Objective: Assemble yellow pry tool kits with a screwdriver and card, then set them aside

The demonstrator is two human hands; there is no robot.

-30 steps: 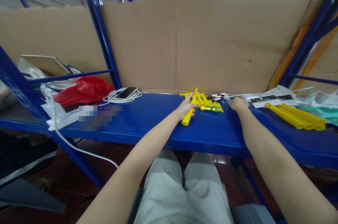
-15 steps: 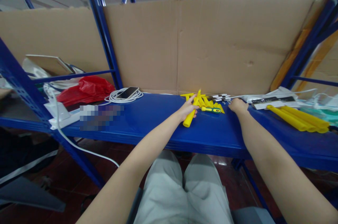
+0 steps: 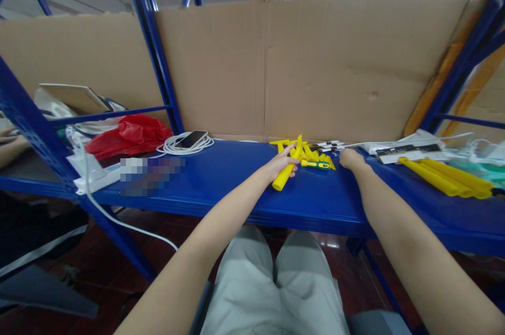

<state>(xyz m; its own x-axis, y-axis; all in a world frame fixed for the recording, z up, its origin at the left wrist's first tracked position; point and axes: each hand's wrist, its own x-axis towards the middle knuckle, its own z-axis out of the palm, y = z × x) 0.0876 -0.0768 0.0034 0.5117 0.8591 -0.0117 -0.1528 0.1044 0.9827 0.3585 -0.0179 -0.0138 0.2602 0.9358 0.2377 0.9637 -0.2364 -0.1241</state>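
My left hand (image 3: 281, 163) is closed around a yellow tubular plastic part (image 3: 281, 179) with a narrow upper end, tilted above the blue shelf. Right beside it lies a yellow and green screwdriver handle (image 3: 315, 165). Behind that is a small pile of yellow plastic parts (image 3: 310, 154). Small black and white pieces (image 3: 329, 146) lie at the back, close to my right hand (image 3: 351, 159). That hand rests low at the shelf surface with its fingers curled in; whatever is in them is hidden.
Long yellow tubes (image 3: 447, 177) and a white packet (image 3: 410, 152) lie to the right. A phone (image 3: 192, 139) sits on a coiled white cable (image 3: 168, 146) at left, near a red bag (image 3: 132, 135). Cardboard (image 3: 315, 72) closes the back. Another person's hand (image 3: 16, 143) shows far left.
My right hand has shifted slightly left. My left hand holds the yellow part almost still. Another person's hand has come into view at the far left.
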